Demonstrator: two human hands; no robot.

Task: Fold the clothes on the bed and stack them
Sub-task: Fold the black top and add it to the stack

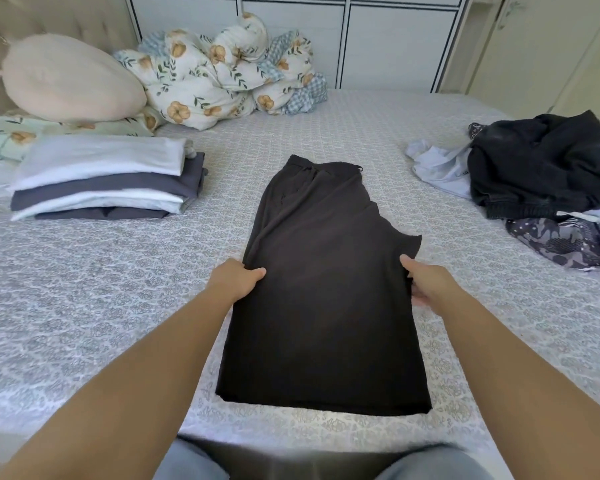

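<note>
Both hands, left and right, pinching trousers at mid-length edges, ready for folding on bed.

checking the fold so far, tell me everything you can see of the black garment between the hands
The black garment looks like trousers or shorts of soft matte fabric, folded lengthwise into a long panel. It lies flat on the patterned bedspread, waistband with a drawstring at the far end, hem toward the person. The left hand grips its left edge; the right hand holds its right edge.
</note>
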